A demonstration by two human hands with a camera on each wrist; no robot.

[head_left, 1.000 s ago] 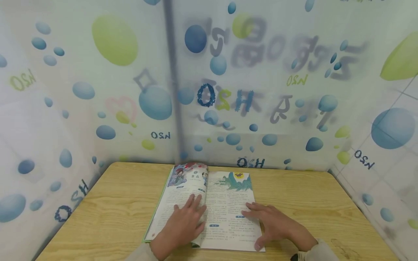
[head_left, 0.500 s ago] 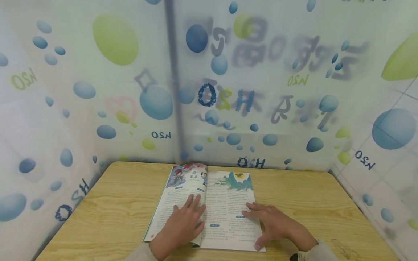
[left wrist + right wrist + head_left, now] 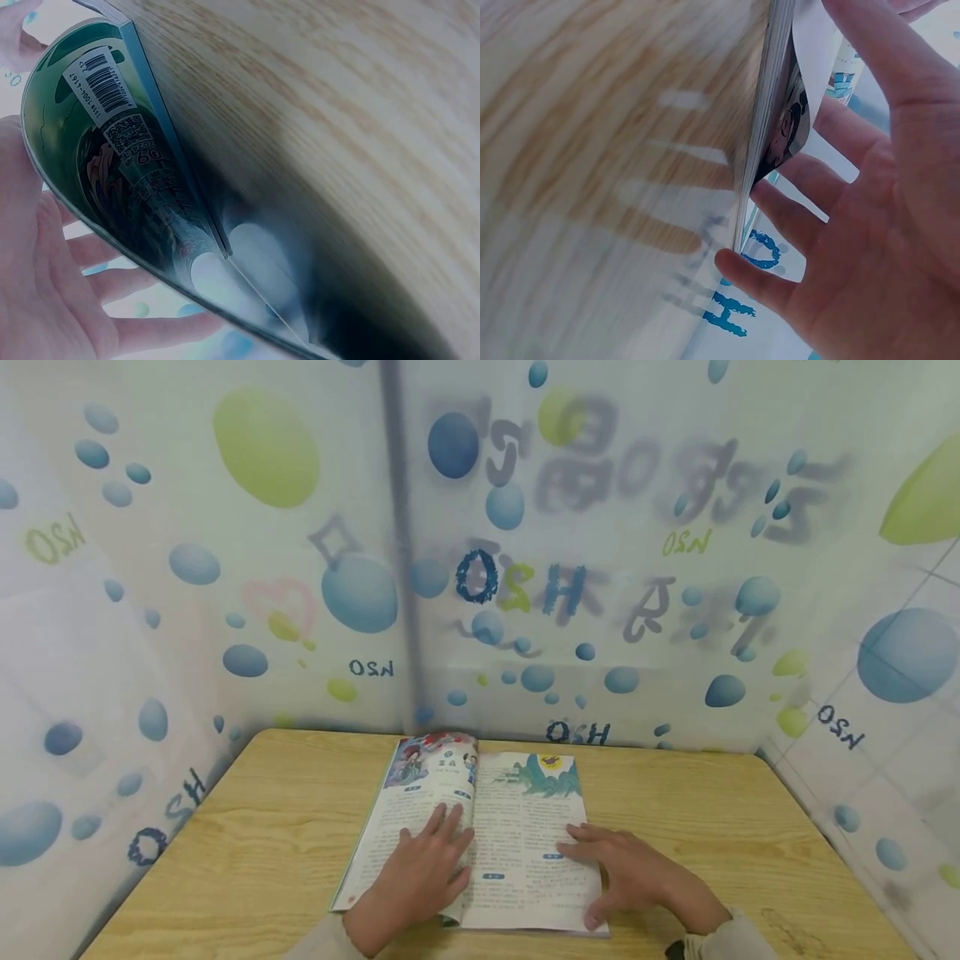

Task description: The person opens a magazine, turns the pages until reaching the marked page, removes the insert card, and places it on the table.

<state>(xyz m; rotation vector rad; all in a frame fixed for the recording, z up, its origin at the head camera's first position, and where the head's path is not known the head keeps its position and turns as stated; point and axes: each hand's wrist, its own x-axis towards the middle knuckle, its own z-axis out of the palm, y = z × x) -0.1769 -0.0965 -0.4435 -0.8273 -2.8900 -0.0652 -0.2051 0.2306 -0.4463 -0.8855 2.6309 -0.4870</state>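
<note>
An open magazine point(image 3: 517, 818) with printed text and coloured pictures lies on the wooden table. My left hand point(image 3: 418, 878) rests on its left page, fingers spread towards the gutter. At the right page's outer edge is my right hand point(image 3: 637, 875), its fingers extended over the print and its thumb at the lower corner. From the left wrist, the curved green back cover point(image 3: 56, 105) shows a barcode label point(image 3: 105, 86). The right wrist view has a loose page point(image 3: 815, 56) bowed up from the stack, beside the thumb and fingers.
The wooden tabletop point(image 3: 712, 810) extends on both sides of the magazine. White curtains point(image 3: 660, 635) with blue and green drops stand close behind the table and along its sides.
The right thumb has shifted slightly up the page, and the page's lower right corner has lifted a little. The left hand keeps its place.
</note>
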